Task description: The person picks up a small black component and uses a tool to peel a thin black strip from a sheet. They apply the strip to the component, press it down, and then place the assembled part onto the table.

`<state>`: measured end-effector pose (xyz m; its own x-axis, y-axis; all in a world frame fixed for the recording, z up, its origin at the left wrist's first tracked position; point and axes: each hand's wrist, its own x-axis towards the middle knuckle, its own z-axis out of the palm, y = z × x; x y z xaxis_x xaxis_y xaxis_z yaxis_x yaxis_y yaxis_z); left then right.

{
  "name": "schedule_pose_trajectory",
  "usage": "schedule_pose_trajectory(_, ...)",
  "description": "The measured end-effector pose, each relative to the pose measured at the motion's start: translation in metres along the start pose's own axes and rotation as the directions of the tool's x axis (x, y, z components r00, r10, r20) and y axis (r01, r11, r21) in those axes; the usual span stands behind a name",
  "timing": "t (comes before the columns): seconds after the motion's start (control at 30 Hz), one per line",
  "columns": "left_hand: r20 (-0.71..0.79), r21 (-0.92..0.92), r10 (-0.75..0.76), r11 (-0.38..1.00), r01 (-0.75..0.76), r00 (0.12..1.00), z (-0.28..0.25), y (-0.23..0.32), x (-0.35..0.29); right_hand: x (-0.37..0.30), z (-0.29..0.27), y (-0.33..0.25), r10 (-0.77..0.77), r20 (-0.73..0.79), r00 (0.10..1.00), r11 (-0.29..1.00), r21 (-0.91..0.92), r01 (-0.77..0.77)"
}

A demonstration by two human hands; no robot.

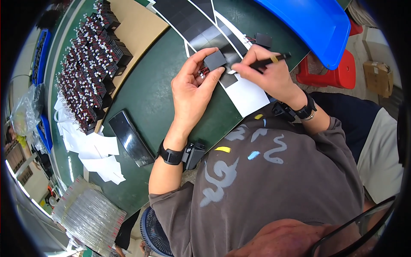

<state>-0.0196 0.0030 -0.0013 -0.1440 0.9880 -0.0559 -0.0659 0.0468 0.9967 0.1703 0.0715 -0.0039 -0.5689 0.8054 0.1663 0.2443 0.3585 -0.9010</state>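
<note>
**Left hand (192,83) pinches a small square black block (215,61) while right hand (274,77) grips a slim black tool with a yellowish band (261,64)**

The block, trailing thin wires with white connectors (202,73), sits between left thumb and fingers, over the glossy dark sheets with white borders (188,23); whether it touches them, I cannot tell. The right hand closes around the tool just beside it, near a plain white rectangular sheet (247,97). Another black wired block (263,40) lies beyond that hand on the dark-green table (145,92). Left of the left forearm rests a black glossy smartphone (132,139).
</note>
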Motion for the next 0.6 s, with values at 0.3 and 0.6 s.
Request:
schedule_pose_trajectory(0.3, 0.008, 0.007, 0.01, 1.0, -0.01, 1.0, -0.0014, -0.0033, -0.0002, -0.0012, -0.0059, 0.0028, -0.451, -0.113, 0.885, 0.893, -0.052, 0.448)
schedule_pose_trajectory(0.6, 0.006, -0.02, -0.006, 1.0, 0.006, 1.0, -0.0016, -0.0036, -0.003, -0.001, 0.0028, -0.0027, 0.088, -0.046, 0.995, 0.994, -0.059, -0.091)
